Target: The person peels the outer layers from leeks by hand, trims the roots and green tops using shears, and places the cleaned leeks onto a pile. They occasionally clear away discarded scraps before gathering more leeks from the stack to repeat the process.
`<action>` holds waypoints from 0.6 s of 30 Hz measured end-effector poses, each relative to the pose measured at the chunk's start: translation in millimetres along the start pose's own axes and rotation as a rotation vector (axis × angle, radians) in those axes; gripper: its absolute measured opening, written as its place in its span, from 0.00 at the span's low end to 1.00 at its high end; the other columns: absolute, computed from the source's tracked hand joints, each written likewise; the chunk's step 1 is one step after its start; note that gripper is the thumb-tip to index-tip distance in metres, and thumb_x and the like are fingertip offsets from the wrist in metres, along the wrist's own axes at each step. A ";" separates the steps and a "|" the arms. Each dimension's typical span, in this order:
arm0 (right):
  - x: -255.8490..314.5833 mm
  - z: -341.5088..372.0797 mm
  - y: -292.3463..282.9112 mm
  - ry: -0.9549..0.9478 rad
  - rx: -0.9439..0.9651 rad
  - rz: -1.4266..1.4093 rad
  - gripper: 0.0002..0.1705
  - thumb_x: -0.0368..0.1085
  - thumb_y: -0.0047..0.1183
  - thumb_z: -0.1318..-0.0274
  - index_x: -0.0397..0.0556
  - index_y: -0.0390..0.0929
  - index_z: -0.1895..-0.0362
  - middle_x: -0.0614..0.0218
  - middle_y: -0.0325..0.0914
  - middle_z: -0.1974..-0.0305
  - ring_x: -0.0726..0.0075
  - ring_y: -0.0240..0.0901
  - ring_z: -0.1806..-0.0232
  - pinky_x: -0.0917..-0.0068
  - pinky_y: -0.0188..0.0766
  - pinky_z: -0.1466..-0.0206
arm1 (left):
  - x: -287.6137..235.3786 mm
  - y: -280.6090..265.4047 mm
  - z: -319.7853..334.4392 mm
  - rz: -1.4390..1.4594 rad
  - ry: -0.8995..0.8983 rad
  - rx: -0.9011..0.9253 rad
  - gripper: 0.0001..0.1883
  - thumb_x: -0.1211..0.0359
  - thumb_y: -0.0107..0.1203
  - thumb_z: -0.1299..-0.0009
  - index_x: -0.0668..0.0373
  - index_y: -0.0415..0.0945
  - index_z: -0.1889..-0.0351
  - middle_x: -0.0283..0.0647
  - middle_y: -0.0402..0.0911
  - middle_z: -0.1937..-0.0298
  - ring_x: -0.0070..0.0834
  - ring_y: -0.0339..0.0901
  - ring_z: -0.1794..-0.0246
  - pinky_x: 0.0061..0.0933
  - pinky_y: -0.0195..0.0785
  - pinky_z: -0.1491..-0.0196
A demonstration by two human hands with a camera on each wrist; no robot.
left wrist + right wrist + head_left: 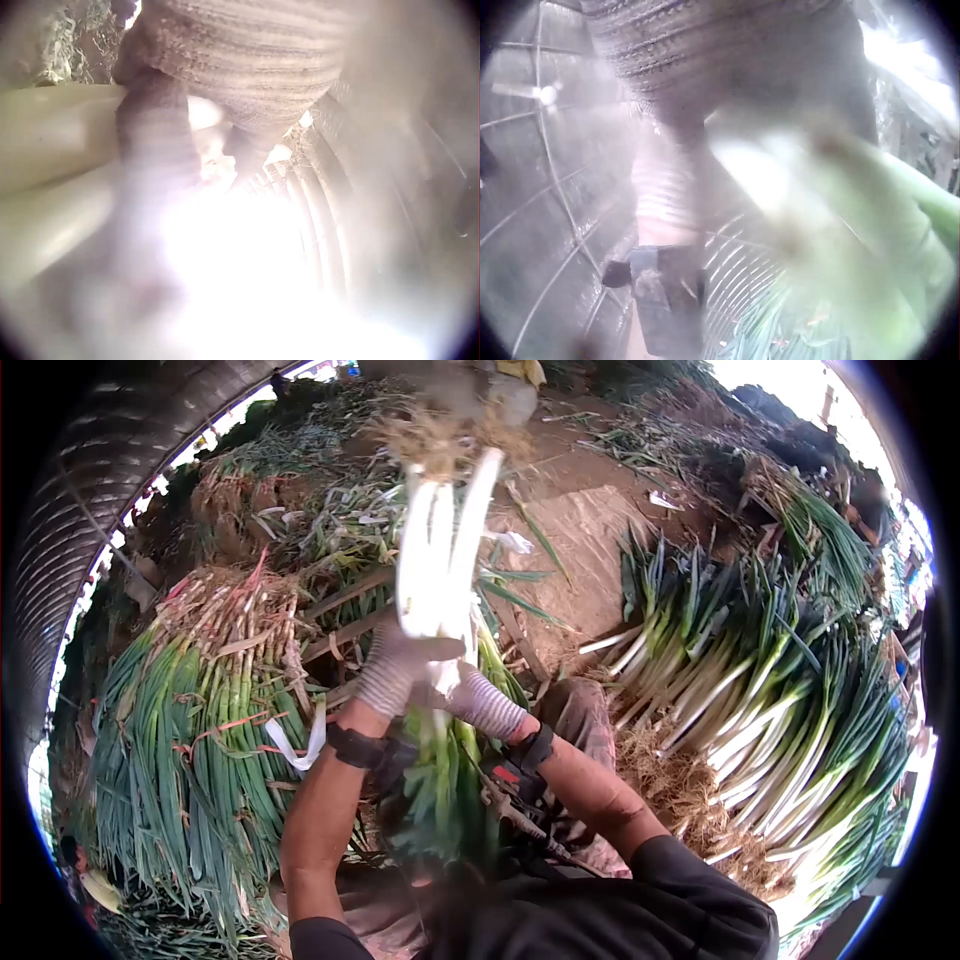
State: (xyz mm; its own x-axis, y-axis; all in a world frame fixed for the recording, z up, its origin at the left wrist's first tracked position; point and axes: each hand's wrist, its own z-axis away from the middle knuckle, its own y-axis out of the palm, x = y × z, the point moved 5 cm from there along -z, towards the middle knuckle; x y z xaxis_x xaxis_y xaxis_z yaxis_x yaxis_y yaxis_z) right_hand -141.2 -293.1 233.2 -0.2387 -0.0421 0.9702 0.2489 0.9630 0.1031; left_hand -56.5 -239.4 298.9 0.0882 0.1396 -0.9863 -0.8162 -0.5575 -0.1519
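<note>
curved ribbed roofing (120, 480) over brown ground (565, 460); held leeks (416, 575) raised roots uppermost.
held leeks stand before the person, between tied leeks (185, 750) on the left and a row of loose leeks (770, 720) on the right. left grip (390, 665), in a striped glove, is clamped round the pale shafts; right grip (485, 705) lies against them just below, fingers hidden, so its closure cannot be told. judged handling: moderate weight, white shafts stiff, smooth and probably slippery if damp, green leaves limp and easily torn. advised hold: firm shaft near where white meets green, without crushing; roots likely too fragile.
</note>
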 end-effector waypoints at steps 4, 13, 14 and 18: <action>52.0 29.8 -20.6 -0.155 -0.314 0.414 0.40 0.39 0.71 0.55 0.40 0.67 0.40 0.55 0.73 0.46 0.56 0.73 0.45 0.63 0.70 0.40 | 13.4 -47.2 -4.7 -0.041 0.068 -0.061 0.13 0.72 0.62 0.40 0.68 0.84 0.57 0.45 0.85 0.56 0.29 0.82 0.57 0.29 0.76 0.53; 187.4 23.7 -2.3 -0.991 0.032 1.722 0.19 0.40 0.59 0.49 0.56 0.79 0.50 0.67 0.78 0.49 0.56 0.59 0.32 0.48 0.52 0.31 | 22.9 -40.6 10.6 -0.171 -0.156 0.240 0.39 0.70 0.67 0.55 0.62 0.69 0.41 0.39 0.75 0.48 0.32 0.75 0.52 0.36 0.72 0.49; 184.6 24.3 -4.9 -1.001 0.073 1.760 0.19 0.40 0.58 0.49 0.56 0.79 0.51 0.67 0.78 0.50 0.56 0.61 0.34 0.49 0.54 0.33 | 37.1 -36.6 13.3 -0.325 -0.051 0.224 0.37 0.72 0.66 0.57 0.62 0.71 0.43 0.38 0.78 0.53 0.32 0.78 0.57 0.36 0.75 0.54; 178.1 26.0 -13.9 -1.030 0.197 1.853 0.16 0.40 0.57 0.47 0.56 0.79 0.53 0.66 0.79 0.56 0.55 0.67 0.41 0.51 0.61 0.42 | 20.1 26.5 47.0 -0.136 -0.300 0.447 0.36 0.76 0.66 0.62 0.61 0.73 0.48 0.37 0.79 0.59 0.30 0.79 0.63 0.31 0.77 0.58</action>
State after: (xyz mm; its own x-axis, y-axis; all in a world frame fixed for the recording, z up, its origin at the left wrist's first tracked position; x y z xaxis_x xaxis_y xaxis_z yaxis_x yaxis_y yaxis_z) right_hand -211.5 -307.0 398.8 -0.2106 0.8088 -0.5491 0.6806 -0.2818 -0.6763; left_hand -103.2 -212.9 278.1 0.0968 0.4494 -0.8881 -0.9774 -0.1258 -0.1702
